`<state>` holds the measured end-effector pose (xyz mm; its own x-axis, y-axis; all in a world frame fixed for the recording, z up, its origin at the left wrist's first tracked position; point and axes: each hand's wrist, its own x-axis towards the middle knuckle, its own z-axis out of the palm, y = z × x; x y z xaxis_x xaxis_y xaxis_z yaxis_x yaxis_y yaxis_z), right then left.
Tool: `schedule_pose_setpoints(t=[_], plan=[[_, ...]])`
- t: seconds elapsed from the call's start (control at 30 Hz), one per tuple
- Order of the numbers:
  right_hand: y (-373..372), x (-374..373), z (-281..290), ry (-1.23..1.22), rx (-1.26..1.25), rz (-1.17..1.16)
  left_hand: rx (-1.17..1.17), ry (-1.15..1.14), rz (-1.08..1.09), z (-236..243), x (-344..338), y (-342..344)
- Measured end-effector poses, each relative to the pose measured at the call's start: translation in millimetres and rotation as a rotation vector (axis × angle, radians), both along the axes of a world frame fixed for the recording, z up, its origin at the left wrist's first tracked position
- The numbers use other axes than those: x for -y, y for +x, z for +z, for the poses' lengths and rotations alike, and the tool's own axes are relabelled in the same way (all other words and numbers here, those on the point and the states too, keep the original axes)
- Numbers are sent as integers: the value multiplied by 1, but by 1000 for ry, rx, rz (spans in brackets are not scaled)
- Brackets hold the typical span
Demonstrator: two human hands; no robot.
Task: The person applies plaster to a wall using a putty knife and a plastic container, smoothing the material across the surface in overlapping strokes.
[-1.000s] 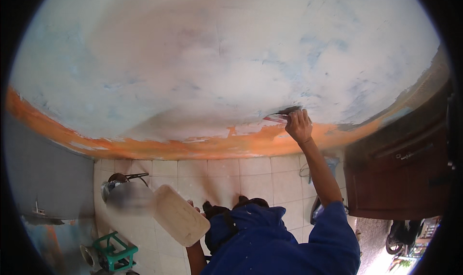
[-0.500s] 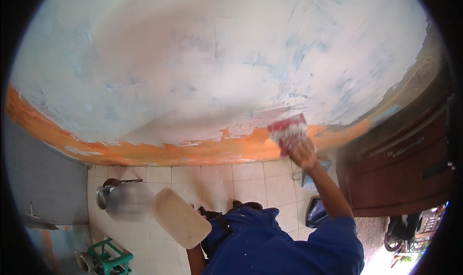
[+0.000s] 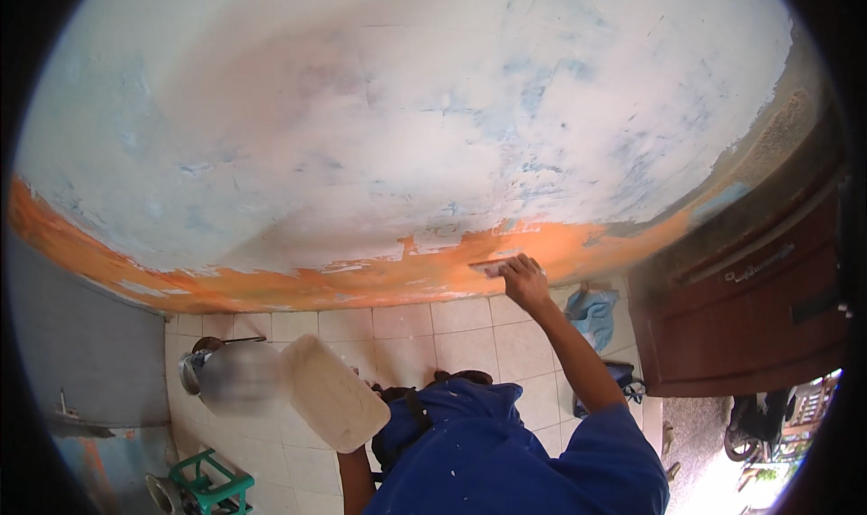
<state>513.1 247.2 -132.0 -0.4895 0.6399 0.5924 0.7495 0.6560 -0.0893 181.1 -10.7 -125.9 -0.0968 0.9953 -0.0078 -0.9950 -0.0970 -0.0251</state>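
My right hand (image 3: pixel 524 280) presses a flat scraper blade (image 3: pixel 492 266) against the orange band (image 3: pixel 361 280) at the foot of a wall (image 3: pixel 406 127) coated in patchy white and pale blue. The blade lies edge-on under my fingers. My left hand is hidden beneath a cream rectangular board (image 3: pixel 332 391) that it holds out flat at waist height; only its forearm (image 3: pixel 355 483) shows. My blue shirt fills the lower middle.
Beige floor tiles (image 3: pixel 461 321) run along the wall's foot. A metal pot (image 3: pixel 194 371) sits at the left, a green stool (image 3: pixel 209 485) below it. A blue cloth (image 3: pixel 593 312) lies near a dark wooden door (image 3: pixel 750 307) at the right.
My right hand with the scraper dropped from the white coat's lower edge down onto the orange band. The cream board stayed about where it was.
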Motion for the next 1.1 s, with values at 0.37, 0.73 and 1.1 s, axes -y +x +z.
schedule_pose_setpoints(t=[0.37,0.73,1.1], plan=[[-6,-90,-28,254,-47,-164,11,-12,65,-16,5,-8],[7,-91,16,441,-91,-101,-11,2,139,15,2,-12],[33,16,59,485,27,92,9,84,-4,4,-2,-2]])
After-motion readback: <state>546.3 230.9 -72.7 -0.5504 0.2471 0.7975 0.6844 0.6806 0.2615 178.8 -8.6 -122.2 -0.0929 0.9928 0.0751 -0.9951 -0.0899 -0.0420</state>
